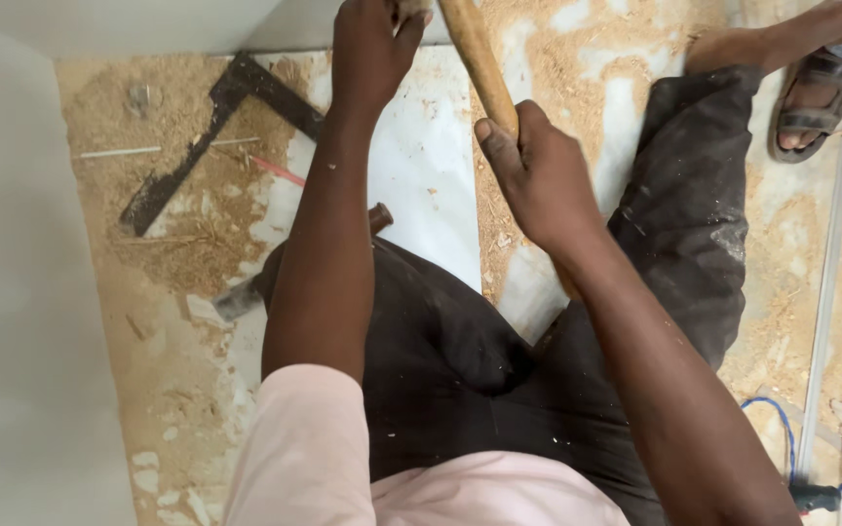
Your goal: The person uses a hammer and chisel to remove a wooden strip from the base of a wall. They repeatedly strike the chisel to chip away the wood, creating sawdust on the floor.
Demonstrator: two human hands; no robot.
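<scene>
You are seated on the floor with a wooden handle (479, 63) running up and away from your lap, and this handle is the landmark for everything else. Your right hand (538, 175) is wrapped firmly around the handle, fingers closed over it and thumb pressed along its near side. Your left hand (367, 54) sits just left of the handle near the top edge of the view, fingers curled together over something small that is cut off by the frame, so you cannot tell what it holds. Left of the handle, a dark metal square (216, 136) lies on a bed of sawdust (177, 234), with a thin red pencil (280, 171) between them and a hammer (246, 292) partly hidden beneath your forearm. Right of the handle, a sandalled foot (811, 97) rests on the dusty floor. You appear to be steadying the handle while working on its far end. The next move likely calls for a firm right-hand grip and careful, small motion from the left.
</scene>
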